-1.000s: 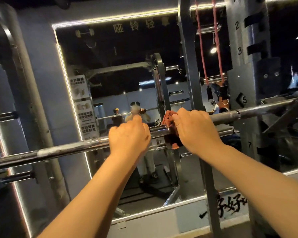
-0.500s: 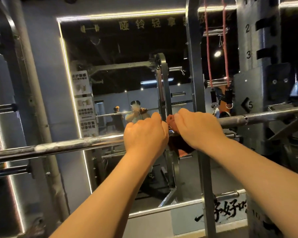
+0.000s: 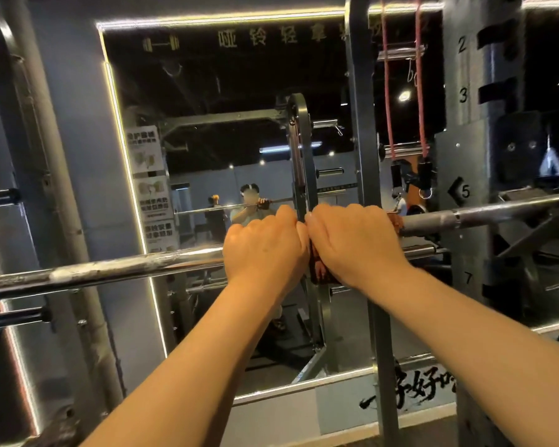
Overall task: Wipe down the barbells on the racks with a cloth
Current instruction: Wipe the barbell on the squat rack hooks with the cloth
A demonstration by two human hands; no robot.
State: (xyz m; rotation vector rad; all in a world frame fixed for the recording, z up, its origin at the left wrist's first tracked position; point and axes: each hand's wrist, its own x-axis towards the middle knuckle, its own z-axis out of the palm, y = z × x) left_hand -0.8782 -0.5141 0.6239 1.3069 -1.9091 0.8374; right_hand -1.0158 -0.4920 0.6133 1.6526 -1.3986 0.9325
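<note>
A long steel barbell runs across the view at chest height, lying on a rack hook at the right. My left hand grips the bar near its middle. My right hand sits right beside it, touching it, and grips the bar through a reddish-brown cloth. The cloth shows past my right knuckles and hangs below the bar between both hands.
A grey rack upright stands just behind the bar, and a numbered upright holds the bar's right end. Red resistance bands hang at the upper right. A wall mirror faces me. Short pegs stick out at the left.
My left hand has slid right along the bar until it meets my right hand. The right hand with the cloth has moved a little right. The gap between the hands has closed.
</note>
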